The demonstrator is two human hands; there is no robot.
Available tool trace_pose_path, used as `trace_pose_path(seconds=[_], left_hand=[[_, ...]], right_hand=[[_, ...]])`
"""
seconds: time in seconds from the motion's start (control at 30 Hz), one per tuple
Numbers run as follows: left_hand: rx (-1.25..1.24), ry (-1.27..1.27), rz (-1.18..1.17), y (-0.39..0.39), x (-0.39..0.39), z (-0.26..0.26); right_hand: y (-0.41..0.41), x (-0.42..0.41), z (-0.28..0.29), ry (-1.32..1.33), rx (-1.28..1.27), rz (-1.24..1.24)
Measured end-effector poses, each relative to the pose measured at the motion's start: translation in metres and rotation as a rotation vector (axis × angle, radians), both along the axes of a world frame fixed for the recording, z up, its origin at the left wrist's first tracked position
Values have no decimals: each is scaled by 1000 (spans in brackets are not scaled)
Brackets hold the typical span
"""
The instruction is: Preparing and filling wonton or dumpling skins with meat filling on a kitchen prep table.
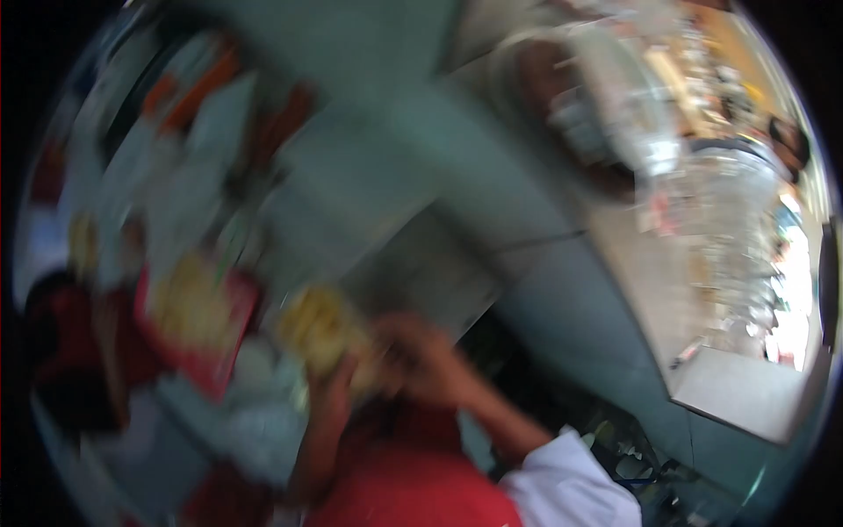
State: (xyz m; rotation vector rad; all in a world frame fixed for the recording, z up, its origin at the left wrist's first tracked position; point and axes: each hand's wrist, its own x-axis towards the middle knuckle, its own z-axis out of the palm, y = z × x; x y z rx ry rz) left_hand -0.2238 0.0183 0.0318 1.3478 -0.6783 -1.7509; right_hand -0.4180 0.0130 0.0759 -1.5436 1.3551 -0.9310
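Note:
The picture is strongly blurred. My left hand [334,388] holds a clear container or bag of yellow food pieces [315,319], low in the middle and in front of the red apron. Close to its right side is my right hand [421,359], its fingers bent near the lower end of the container; whether they grip anything cannot be told. To the left lies a pink-red tray [245,309] with a heap of pale yellow food [192,306] on it.
A person in red and black [72,349] is at the far left. White and orange packages [201,92] lie at the upper left. A counter [632,244] at the right bears a large round pan [537,99] and many blurred clear items. Dark clutter lies below.

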Motion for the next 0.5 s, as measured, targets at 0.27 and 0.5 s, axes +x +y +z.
trace_pose_path(seconds=[0.27, 0.5], left_hand=[[-66, 138, 77, -4, 0, 34], [-382, -32, 50, 9, 5, 20]], right_hand=[[2, 27, 24, -141, 155, -100], [15, 26, 24, 181, -418, 14]])
